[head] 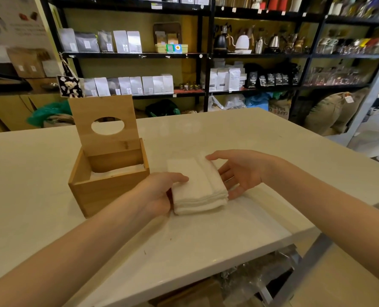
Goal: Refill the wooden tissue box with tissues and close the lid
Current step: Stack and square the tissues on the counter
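a white tabletop [228,134]. left grip [159,191] pinches the tissues [197,185]; right grip [239,171] touches them, fingers straight. wooden box [109,189] just left, lid [91,109] up.

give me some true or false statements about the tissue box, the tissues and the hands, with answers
1. The lid of the wooden tissue box stands open. True.
2. The box is completely empty. False: some white tissue lies inside.
3. The stack of tissues sits between the left hand and the right hand. True.
4. The stack is left of the box. False: it is to the box's right.
5. The lid has a square hole. False: the hole is oval.
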